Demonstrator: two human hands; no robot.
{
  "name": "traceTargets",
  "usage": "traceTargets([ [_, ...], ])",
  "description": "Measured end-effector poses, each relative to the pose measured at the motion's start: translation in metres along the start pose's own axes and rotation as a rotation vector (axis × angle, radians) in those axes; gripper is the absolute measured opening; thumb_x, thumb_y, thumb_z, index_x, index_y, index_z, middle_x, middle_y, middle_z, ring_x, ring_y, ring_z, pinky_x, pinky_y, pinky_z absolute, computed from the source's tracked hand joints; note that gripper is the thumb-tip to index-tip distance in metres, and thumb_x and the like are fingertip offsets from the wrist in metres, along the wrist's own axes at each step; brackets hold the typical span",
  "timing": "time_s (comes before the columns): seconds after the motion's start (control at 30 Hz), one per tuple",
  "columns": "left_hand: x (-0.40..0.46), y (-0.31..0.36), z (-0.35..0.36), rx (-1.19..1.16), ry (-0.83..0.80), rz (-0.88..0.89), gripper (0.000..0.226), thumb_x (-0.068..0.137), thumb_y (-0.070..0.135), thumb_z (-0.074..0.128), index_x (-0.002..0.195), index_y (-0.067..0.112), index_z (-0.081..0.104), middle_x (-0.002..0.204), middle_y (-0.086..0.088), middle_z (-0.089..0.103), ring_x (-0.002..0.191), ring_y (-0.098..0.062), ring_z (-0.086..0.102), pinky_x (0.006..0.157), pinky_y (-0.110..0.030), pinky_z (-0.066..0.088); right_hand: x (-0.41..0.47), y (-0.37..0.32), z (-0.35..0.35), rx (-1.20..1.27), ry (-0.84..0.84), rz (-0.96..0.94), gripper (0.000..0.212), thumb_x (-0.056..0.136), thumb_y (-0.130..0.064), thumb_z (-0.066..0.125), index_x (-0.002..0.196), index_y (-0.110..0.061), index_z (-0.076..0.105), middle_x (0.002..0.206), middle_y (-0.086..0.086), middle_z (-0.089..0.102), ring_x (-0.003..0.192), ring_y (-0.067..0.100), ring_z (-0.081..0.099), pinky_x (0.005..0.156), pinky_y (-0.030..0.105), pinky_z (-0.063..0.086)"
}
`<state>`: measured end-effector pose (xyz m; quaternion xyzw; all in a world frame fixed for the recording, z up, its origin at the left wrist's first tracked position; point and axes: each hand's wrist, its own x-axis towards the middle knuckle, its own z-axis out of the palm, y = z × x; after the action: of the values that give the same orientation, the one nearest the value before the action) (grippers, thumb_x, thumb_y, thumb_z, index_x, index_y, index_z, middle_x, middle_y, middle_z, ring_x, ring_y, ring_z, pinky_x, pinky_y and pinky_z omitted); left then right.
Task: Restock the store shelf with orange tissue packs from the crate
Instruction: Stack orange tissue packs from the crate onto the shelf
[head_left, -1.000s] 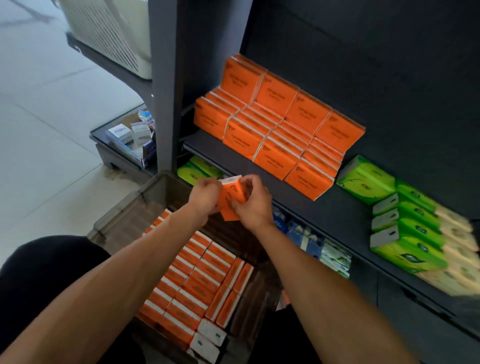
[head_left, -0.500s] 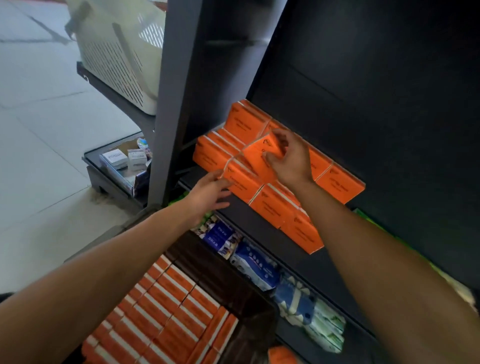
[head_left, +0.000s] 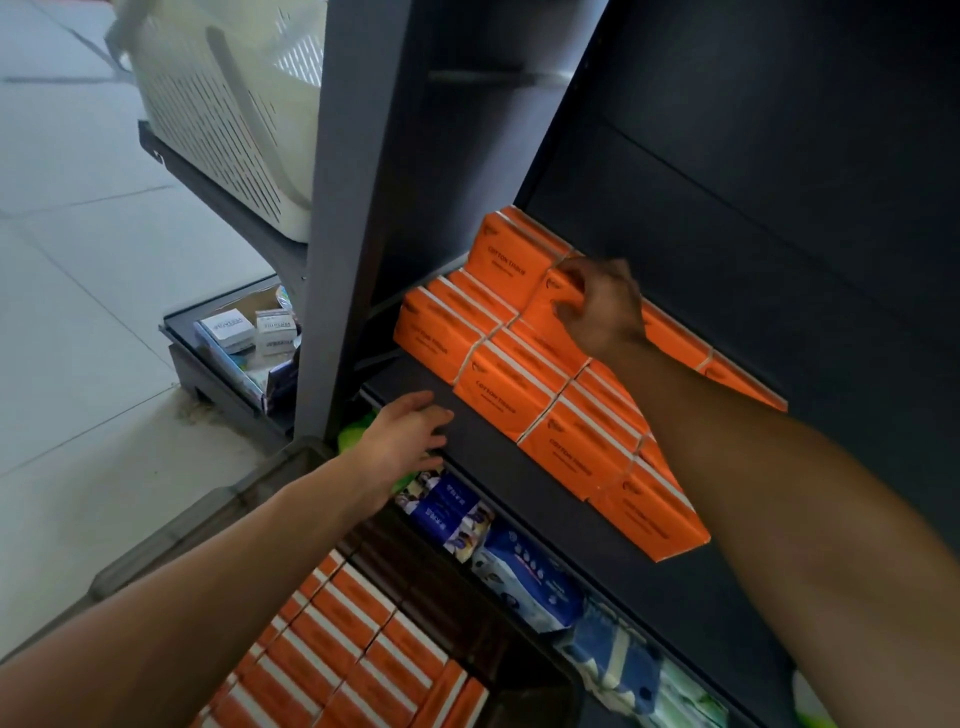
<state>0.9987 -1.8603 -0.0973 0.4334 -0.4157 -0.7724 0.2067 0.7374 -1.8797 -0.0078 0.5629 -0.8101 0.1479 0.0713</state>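
Observation:
Several orange tissue packs (head_left: 524, 384) stand in rows on the dark shelf (head_left: 483, 457). My right hand (head_left: 602, 309) grips one orange pack (head_left: 545, 306) at its top edge, set upright in the back row beside another upright pack (head_left: 506, 260). Fingers relaxed, my left hand (head_left: 405, 439) rests on the shelf's front edge and holds nothing. Below, the dark crate (head_left: 171, 535) holds rows of more orange packs (head_left: 337, 654).
Blue and white tissue packs (head_left: 524, 571) and green ones lie on the lower shelf. A grey upright post (head_left: 343, 223) borders the shelf on the left. Beyond it sit a white perforated basket (head_left: 223, 104) and a low tray with small white boxes (head_left: 249, 327).
My right hand has carried the orange pack from above the crate up to the shelf's back row. My left hand let go of it and moved to the shelf edge.

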Motion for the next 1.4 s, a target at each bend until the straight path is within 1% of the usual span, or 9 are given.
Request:
traceTargets([
  [0.13,0.002,-0.003,0.002,0.012,-0.001,-0.009,0.054,0.098,0.022,0.058,0.148,0.019,0.038,0.129,-0.006,0.056,0.116,-0.023,0.058,0.083,-0.031,0.053,0.003,0.002,-0.001,-0.052,0.062,-0.097,0.045,0.085,-0.014,0.068,0.128,-0.021,0.059,0.125,0.006,0.058,0.122,0.028,0.041,0.104,0.043,0.039],
  [0.43,-0.004,-0.002,0.002,0.038,-0.022,-0.004,0.051,0.099,0.022,0.056,0.147,0.017,0.04,0.126,-0.007,0.061,0.112,-0.022,0.061,0.088,-0.032,0.053,0.008,-0.001,0.0,-0.121,0.076,-0.071,0.043,0.085,-0.012,0.066,0.127,-0.02,0.059,0.13,0.005,0.056,0.121,0.028,0.045,0.1,0.039,0.034],
  [0.6,-0.012,-0.003,0.004,0.094,-0.057,0.003,0.049,0.098,0.023,0.057,0.145,0.019,0.043,0.125,-0.004,0.061,0.11,-0.019,0.062,0.086,-0.029,0.054,0.0,-0.016,-0.004,-0.227,0.09,-0.019,0.059,0.078,-0.009,0.069,0.133,-0.022,0.055,0.131,0.006,0.054,0.122,0.029,0.041,0.1,0.04,0.033],
  [0.7,-0.02,-0.005,0.007,0.207,-0.044,0.068,0.039,0.097,0.022,0.059,0.135,0.018,0.051,0.119,-0.002,0.062,0.106,-0.017,0.062,0.084,-0.029,0.054,-0.016,-0.025,-0.011,-0.183,0.117,0.01,0.063,0.076,-0.008,0.071,0.134,-0.023,0.055,0.129,0.006,0.055,0.122,0.028,0.042,0.101,0.039,0.034],
  [0.8,-0.03,-0.006,0.009,0.31,-0.021,0.132,0.026,0.094,0.019,0.061,0.121,0.017,0.061,0.109,-0.003,0.067,0.102,-0.021,0.064,0.089,-0.034,0.053,-0.046,-0.034,-0.014,-0.043,0.176,-0.006,0.049,0.076,-0.01,0.07,0.123,-0.019,0.064,0.118,0.006,0.063,0.116,0.028,0.05,0.099,0.037,0.041],
  [0.93,-0.044,-0.013,0.012,0.395,-0.01,0.19,0.011,0.092,0.018,0.062,0.1,0.021,0.067,0.099,-0.006,0.072,0.096,-0.022,0.068,0.091,-0.04,0.054,-0.103,-0.045,-0.008,0.128,0.148,0.007,0.024,0.081,-0.015,0.067,0.105,-0.017,0.07,0.098,0.001,0.067,0.096,0.02,0.06,0.076,0.032,0.051],
  [1.13,-0.071,-0.037,0.012,0.598,-0.005,0.242,0.012,0.088,0.017,0.06,0.081,0.023,0.068,0.082,0.001,0.07,0.085,-0.018,0.066,0.083,-0.038,0.055,-0.203,-0.056,0.025,0.225,0.008,0.011,0.012,0.083,-0.008,0.065,0.093,-0.014,0.068,0.097,0.003,0.062,0.081,0.02,0.062,0.071,0.036,0.053],
  [1.27,-0.086,-0.058,0.016,0.836,-0.059,0.312,0.012,0.087,0.018,0.06,0.081,0.023,0.069,0.084,0.004,0.069,0.086,-0.016,0.065,0.08,-0.033,0.053,-0.267,-0.067,0.058,0.343,-0.045,0.143,0.01,0.083,-0.007,0.068,0.091,-0.013,0.068,0.095,0.004,0.061,0.076,0.015,0.058,0.069,0.033,0.051],
  [1.4,-0.093,-0.078,0.017,1.073,-0.164,0.367,0.007,0.087,0.018,0.063,0.085,0.019,0.07,0.085,0.005,0.066,0.09,-0.013,0.064,0.077,-0.023,0.046,-0.332,-0.09,0.104,0.448,-0.183,0.434,0.011,0.078,-0.008,0.064,0.084,-0.018,0.066,0.091,0.004,0.068,0.084,0.02,0.063,0.068,0.027,0.045],
])
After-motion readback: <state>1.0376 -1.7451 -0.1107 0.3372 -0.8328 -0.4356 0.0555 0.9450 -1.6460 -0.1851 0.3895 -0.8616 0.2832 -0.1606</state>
